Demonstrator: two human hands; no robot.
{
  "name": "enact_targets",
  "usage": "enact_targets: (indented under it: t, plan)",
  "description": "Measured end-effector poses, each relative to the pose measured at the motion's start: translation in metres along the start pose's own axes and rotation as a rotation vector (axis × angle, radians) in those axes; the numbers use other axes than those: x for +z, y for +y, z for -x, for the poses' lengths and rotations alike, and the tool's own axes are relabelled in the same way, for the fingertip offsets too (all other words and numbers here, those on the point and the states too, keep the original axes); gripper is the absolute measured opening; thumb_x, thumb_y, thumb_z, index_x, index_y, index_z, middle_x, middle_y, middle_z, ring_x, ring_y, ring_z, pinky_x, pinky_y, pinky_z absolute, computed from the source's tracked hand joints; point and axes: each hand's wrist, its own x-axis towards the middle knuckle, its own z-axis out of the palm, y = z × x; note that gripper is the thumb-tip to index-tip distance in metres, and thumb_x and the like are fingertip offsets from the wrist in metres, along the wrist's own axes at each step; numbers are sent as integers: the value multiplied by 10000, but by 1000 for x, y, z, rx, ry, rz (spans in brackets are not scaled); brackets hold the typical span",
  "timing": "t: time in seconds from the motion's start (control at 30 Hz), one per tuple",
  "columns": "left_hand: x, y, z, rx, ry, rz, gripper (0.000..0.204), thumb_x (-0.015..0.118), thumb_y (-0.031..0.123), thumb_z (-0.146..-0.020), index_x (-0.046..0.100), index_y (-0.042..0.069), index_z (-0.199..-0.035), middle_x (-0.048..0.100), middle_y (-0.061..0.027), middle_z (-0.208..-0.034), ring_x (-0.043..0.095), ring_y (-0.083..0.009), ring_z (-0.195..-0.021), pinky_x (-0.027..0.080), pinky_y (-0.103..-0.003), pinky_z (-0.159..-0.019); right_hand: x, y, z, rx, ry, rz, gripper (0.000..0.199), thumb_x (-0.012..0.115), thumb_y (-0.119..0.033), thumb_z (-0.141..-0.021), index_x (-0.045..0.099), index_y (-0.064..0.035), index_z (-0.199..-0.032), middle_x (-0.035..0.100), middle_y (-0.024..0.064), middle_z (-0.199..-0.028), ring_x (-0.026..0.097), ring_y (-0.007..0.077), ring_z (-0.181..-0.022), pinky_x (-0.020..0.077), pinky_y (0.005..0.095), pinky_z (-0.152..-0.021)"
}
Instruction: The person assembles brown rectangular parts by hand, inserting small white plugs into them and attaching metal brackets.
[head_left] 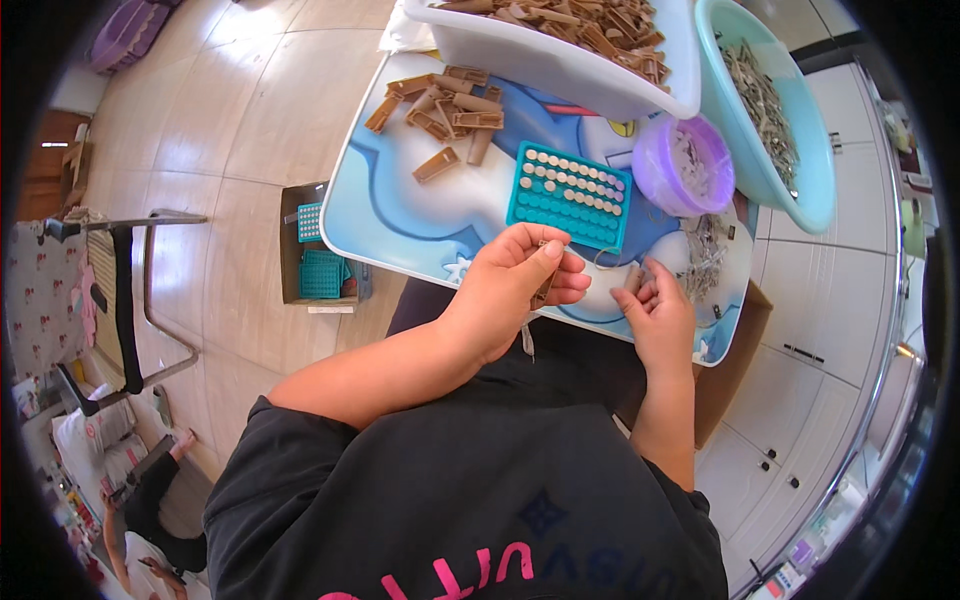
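My left hand [520, 275] is closed in a pinch around a small brown plastic piece [543, 290], partly hidden by the fingers. To its right, my right hand [660, 315] has its thumb and fingers curled round a tan-brown piece [633, 278] at the table's near edge. Just beyond both hands lies a teal peg tray [570, 212], with white round discs in several of its rows. Small metal clips [706, 258] are heaped beside my right hand. Loose brown plastic pieces [436, 165] lie piled on the far left of the table.
The blue-and-white table [375, 225] also carries a purple tub [640, 172] of small pale parts. Behind stand a white bin [560, 62] of brown pieces and an aqua basin [815, 190] of metal parts. A box [291, 262] with teal trays sits on the floor at left; another person [150, 550] is lower left.
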Motion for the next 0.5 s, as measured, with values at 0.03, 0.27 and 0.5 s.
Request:
enact_targets:
  t: [0.03, 0.27, 0.5]
  plan:
    - [2, -1, -1, -24, 19, -6, 160, 443, 132, -958, 498, 29, -1067, 595, -99, -935, 616, -187, -855, 529, -324, -792, -7, -6, 2, -20, -45, 20, 514, 763, -216, -684, 572, -12, -1116, 542, 68, -737, 520, 160, -600, 436, 291, -564]
    - [13, -6, -2, -150, 22, -6, 223, 413, 182, -970, 497, 20, -1098, 588, -111, -958, 611, -202, -869, 515, -335, -803, -13, 1, 2, -151, -117, 111, 608, 796, -245, -603, 557, -16, -1114, 538, 107, -889, 548, 233, -793, 457, 333, -679]
    - [11, -13, -3, -171, -45, 8, 389, 306, 319, -995, 496, 16, -1149, 580, -130, -1005, 599, -239, -908, 489, -360, -842, -22, -46, 8, -480, 52, -92, 597, 815, -220, -557, 554, -29, -1058, 562, 122, -992, 553, 298, -898, 452, 376, -779]
